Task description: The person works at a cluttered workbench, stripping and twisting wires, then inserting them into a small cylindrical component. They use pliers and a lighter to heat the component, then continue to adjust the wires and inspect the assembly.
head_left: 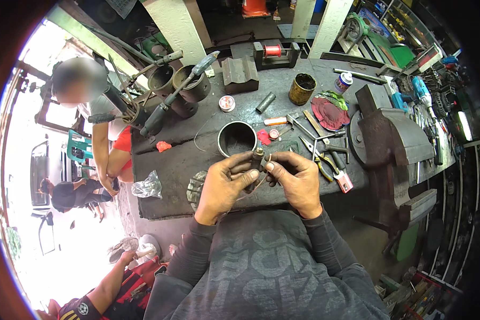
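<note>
My left hand (pixel 229 189) grips a small dark cylindrical metal part (pixel 258 156), upright between thumb and fingers. My right hand (pixel 293 186) is beside it, thumb and fingers pinching a thin copper-coloured strand (pixel 262 180) that trails downward. Just beyond my hands stands an open metal cylinder (pixel 234 128), near a red rag scrap (pixel 262 137) and a small round tin (pixel 273 134). Pliers (pixel 324 169), hammers and a red-and-white box (pixel 344 181) lie right of my hands. A mottled cloth (pixel 196 186) lies left of them.
A large bench vise (pixel 389 144) occupies the bench's right. Containers of tools (pixel 178 88), a plastic bag (pixel 146 186), metal block (pixel 240 74), spool holder (pixel 276 53) and grimy can (pixel 302 89) share the bench (pixel 160 208). Several other people (pixel 98 144) sit at the left and lower left.
</note>
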Action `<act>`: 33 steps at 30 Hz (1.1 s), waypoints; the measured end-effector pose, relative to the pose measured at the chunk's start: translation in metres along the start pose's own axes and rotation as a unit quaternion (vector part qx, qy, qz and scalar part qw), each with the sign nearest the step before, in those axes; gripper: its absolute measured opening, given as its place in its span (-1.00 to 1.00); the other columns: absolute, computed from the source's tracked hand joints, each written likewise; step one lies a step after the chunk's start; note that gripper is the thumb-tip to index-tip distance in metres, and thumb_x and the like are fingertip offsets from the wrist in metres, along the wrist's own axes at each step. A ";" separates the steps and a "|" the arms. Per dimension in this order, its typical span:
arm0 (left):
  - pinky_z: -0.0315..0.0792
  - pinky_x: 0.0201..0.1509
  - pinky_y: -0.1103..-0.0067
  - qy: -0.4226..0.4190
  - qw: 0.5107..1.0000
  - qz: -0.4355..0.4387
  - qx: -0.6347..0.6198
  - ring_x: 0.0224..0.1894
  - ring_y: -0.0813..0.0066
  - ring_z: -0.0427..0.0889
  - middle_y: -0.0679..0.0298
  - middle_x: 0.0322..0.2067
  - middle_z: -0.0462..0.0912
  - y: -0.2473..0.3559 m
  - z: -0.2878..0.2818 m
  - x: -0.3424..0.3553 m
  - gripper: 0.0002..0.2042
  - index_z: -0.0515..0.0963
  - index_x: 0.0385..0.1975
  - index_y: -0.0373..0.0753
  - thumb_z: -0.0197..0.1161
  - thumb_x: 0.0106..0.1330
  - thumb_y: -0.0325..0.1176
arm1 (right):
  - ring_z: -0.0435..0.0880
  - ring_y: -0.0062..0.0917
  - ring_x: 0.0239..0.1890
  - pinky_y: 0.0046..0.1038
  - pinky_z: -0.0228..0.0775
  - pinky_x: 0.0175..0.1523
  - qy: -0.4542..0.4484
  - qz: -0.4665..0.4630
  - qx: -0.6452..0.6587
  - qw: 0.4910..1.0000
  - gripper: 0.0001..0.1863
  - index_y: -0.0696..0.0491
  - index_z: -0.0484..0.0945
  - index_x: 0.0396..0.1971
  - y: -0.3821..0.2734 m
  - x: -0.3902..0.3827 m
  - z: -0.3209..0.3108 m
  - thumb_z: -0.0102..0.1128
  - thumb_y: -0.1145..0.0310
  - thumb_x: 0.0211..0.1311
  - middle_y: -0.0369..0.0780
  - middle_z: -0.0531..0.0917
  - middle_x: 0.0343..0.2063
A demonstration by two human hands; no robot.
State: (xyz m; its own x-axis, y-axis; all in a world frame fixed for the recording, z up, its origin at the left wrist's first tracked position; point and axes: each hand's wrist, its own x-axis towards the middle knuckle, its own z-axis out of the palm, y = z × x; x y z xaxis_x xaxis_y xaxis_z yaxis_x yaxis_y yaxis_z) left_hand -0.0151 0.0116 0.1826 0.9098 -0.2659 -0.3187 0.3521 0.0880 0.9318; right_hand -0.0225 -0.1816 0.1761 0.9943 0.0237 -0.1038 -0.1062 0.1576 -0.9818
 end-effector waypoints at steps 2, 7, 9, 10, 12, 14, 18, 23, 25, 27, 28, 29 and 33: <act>0.60 -0.03 0.62 -0.015 0.999 -0.007 -0.032 -0.08 0.54 0.73 0.09 0.02 0.74 0.000 -0.005 0.004 -0.54 0.47 0.30 -0.44 0.35 0.43 -0.50 | 0.68 -0.65 -0.44 -0.58 0.55 -0.35 -0.002 -0.010 0.003 1.000 -0.82 0.28 0.71 -0.11 -0.001 0.000 0.001 0.36 0.50 0.38 -0.23 0.74 -0.43; 0.61 -0.05 0.61 -0.060 0.995 -0.007 -0.077 -0.10 0.51 0.76 0.11 -0.08 0.77 -0.003 -0.005 0.012 -0.57 0.47 0.23 -0.45 0.37 0.42 -0.47 | 0.65 -0.70 -0.46 -0.60 0.51 -0.36 -0.006 -0.005 0.015 1.000 -0.83 0.26 0.72 -0.12 0.000 0.009 0.002 0.35 0.51 0.38 -0.27 0.74 -0.46; 0.61 -0.06 0.62 -0.055 0.995 -0.004 -0.086 -0.11 0.51 0.76 0.11 -0.09 0.77 -0.004 -0.003 0.012 -0.57 0.47 0.22 -0.44 0.38 0.41 -0.47 | 0.65 -0.70 -0.46 -0.60 0.50 -0.36 -0.003 -0.004 0.002 1.000 -0.84 0.25 0.72 -0.13 0.000 0.010 0.002 0.36 0.50 0.37 -0.27 0.75 -0.46; 0.61 -0.07 0.62 -0.050 0.994 -0.006 -0.092 -0.12 0.51 0.76 0.11 -0.10 0.77 -0.005 -0.001 0.011 -0.58 0.48 0.21 -0.43 0.39 0.41 -0.46 | 0.65 -0.70 -0.46 -0.60 0.50 -0.36 -0.001 -0.004 -0.008 1.000 -0.84 0.25 0.72 -0.13 -0.001 0.010 0.001 0.36 0.50 0.37 -0.27 0.75 -0.46; 0.62 -0.09 0.62 -0.040 0.995 -0.007 -0.095 -0.12 0.51 0.76 0.11 -0.11 0.77 -0.005 0.002 0.010 -0.57 0.48 0.21 -0.42 0.40 0.40 -0.46 | 0.66 -0.71 -0.45 -0.61 0.51 -0.35 0.002 -0.010 -0.035 0.999 -0.84 0.24 0.71 -0.14 -0.004 0.010 0.001 0.38 0.50 0.36 -0.27 0.75 -0.46; 0.62 -0.09 0.61 -0.032 0.995 -0.009 -0.089 -0.12 0.50 0.77 0.10 -0.11 0.76 -0.005 0.005 0.008 -0.56 0.47 0.20 -0.42 0.41 0.39 -0.46 | 0.67 -0.71 -0.43 -0.61 0.52 -0.34 0.007 -0.020 -0.070 0.997 -0.84 0.23 0.71 -0.14 -0.007 0.007 0.001 0.39 0.50 0.34 -0.27 0.76 -0.44; 0.63 -0.07 0.60 -0.010 0.996 0.012 -0.089 -0.11 0.48 0.76 0.06 -0.07 0.74 -0.007 0.015 0.003 -0.54 0.46 0.21 -0.44 0.43 0.35 -0.51 | 0.67 -0.71 -0.39 -0.60 0.53 -0.30 0.015 -0.043 -0.068 0.997 -0.84 0.23 0.69 -0.17 -0.011 0.002 -0.001 0.42 0.50 0.33 -0.27 0.76 -0.37; 0.65 0.04 0.56 0.010 0.997 0.036 -0.070 -0.03 0.45 0.75 0.04 0.01 0.71 -0.006 0.028 -0.005 -0.53 0.46 0.22 -0.43 0.42 0.34 -0.56 | 0.64 -0.70 -0.36 -0.62 0.50 -0.28 0.012 -0.091 -0.070 0.993 -0.86 0.22 0.69 -0.18 -0.013 -0.007 -0.004 0.43 0.55 0.31 -0.27 0.74 -0.31; 0.65 0.11 0.52 0.017 0.996 0.054 -0.070 0.02 0.43 0.74 0.05 0.02 0.71 -0.006 0.034 -0.008 -0.54 0.47 0.22 -0.41 0.41 0.34 -0.58 | 0.65 -0.70 -0.33 -0.62 0.51 -0.26 0.015 -0.119 -0.084 0.989 -0.85 0.21 0.69 -0.18 -0.013 -0.009 -0.005 0.43 0.56 0.29 -0.26 0.73 -0.28; 0.65 0.16 0.49 0.021 0.995 0.070 -0.061 0.06 0.41 0.72 0.06 0.03 0.70 -0.006 0.036 -0.009 -0.54 0.48 0.22 -0.40 0.41 0.33 -0.60 | 0.66 -0.70 -0.30 -0.61 0.52 -0.24 0.012 -0.141 -0.093 0.986 -0.85 0.21 0.69 -0.18 -0.015 -0.010 -0.007 0.44 0.57 0.29 -0.26 0.72 -0.26; 0.65 0.17 0.48 0.022 0.995 0.078 -0.053 0.07 0.40 0.72 0.06 0.04 0.70 -0.006 0.037 -0.010 -0.55 0.49 0.22 -0.39 0.41 0.33 -0.61 | 0.66 -0.69 -0.29 -0.61 0.52 -0.23 0.008 -0.149 -0.095 0.984 -0.85 0.21 0.69 -0.18 -0.015 -0.011 -0.008 0.43 0.58 0.28 -0.25 0.72 -0.26; 0.65 0.19 0.47 0.025 0.996 0.077 -0.045 0.09 0.39 0.71 0.07 0.04 0.70 -0.006 0.037 -0.010 -0.55 0.49 0.21 -0.39 0.41 0.33 -0.62 | 0.66 -0.69 -0.28 -0.61 0.53 -0.22 0.005 -0.163 -0.096 0.982 -0.85 0.21 0.69 -0.19 -0.016 -0.011 -0.009 0.43 0.59 0.28 -0.25 0.72 -0.25; 0.65 0.18 0.45 0.024 0.996 0.086 -0.031 0.09 0.37 0.71 0.06 0.05 0.70 -0.011 0.033 -0.010 -0.55 0.50 0.20 -0.39 0.42 0.32 -0.61 | 0.69 -0.66 -0.27 -0.58 0.56 -0.19 -0.004 -0.157 -0.082 0.984 -0.85 0.21 0.68 -0.17 -0.008 -0.012 -0.011 0.42 0.58 0.29 -0.25 0.73 -0.27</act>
State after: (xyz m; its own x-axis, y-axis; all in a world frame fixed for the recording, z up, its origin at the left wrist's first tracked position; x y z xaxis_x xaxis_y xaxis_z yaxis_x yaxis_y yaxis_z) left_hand -0.0352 -0.0186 0.1815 0.9666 -0.1959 -0.1649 0.2020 0.1876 0.9612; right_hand -0.0338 -0.1942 0.1830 0.9778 0.0075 0.2095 0.2096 -0.0020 -0.9778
